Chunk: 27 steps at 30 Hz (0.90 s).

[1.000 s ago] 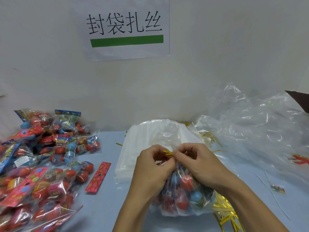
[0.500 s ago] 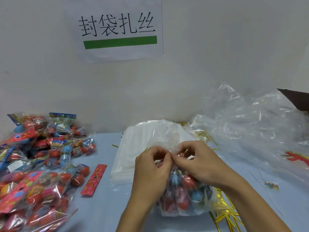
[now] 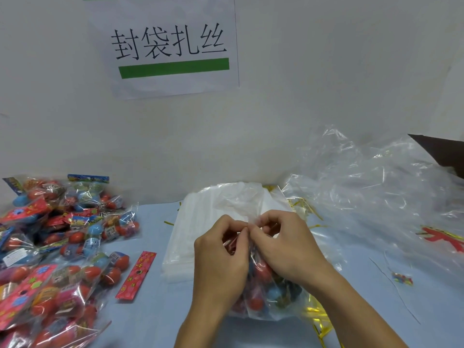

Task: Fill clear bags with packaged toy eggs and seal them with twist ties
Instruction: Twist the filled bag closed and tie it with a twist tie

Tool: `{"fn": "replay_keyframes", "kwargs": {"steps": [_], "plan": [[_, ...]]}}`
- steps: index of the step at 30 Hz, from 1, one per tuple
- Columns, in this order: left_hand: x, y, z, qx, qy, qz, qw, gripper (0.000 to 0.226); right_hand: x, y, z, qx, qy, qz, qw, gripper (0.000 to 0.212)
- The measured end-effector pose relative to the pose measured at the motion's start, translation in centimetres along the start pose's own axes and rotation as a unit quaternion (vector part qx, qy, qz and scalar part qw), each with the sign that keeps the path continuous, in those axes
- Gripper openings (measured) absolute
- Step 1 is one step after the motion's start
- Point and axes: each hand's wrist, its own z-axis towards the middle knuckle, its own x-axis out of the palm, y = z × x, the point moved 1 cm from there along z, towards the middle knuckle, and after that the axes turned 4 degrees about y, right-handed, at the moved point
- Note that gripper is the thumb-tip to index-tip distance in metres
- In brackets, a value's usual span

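Observation:
A clear bag point(image 3: 270, 297) filled with red and blue toy eggs stands on the blue table in front of me. My left hand point(image 3: 221, 259) and my right hand point(image 3: 283, 244) meet at its gathered neck, fingers curled and pinching the plastic there. The bag's loose top point(image 3: 238, 199) fans out above my fingertips. No twist tie shows between my fingers; they hide the neck. Loose gold twist ties point(image 3: 317, 315) lie under the bag at the right.
Packaged toy eggs point(image 3: 50, 247) are heaped at the left. A red header card point(image 3: 136, 275) lies beside them. A stack of flat clear bags point(image 3: 200, 234) sits behind my hands. Crumpled clear plastic point(image 3: 376, 197) fills the right, with more gold ties point(image 3: 303, 207) at its edge.
The gold tie seen between my fingers a second ago is hidden now. Both hands stay at the bag's neck with slight finger shifts. The camera has tilted down slightly.

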Motion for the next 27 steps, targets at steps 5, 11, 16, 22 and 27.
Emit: {"fn": "replay_keyframes", "kwargs": {"steps": [5, 11, 16, 22, 27], "plan": [[-0.2, -0.4, 0.1, -0.037, -0.01, -0.081, 0.996, 0.017, 0.1, -0.1, -0.1, -0.006, -0.005, 0.022, 1.0, 0.013], [-0.1, -0.3, 0.2, -0.093, -0.021, -0.094, 0.991, 0.025, 0.1, 0.0, -0.1, -0.048, 0.003, 0.018, 0.999, 0.013], [-0.4, -0.1, 0.4, -0.119, -0.027, -0.121, 0.985, 0.011, 0.1, 0.2, -0.2, -0.07, -0.01, 0.006, 0.997, 0.014], [-1.0, 0.3, 0.6, -0.132, 0.033, -0.125, 0.983, 0.004, 0.0, 0.4, -0.3, -0.067, -0.004, 0.004, 0.998, 0.016], [-1.5, 0.3, 0.7, -0.141, 0.065, -0.103, 0.982, 0.012, -0.1, 0.6, -0.4, -0.025, 0.013, 0.042, 0.999, 0.013]]}}
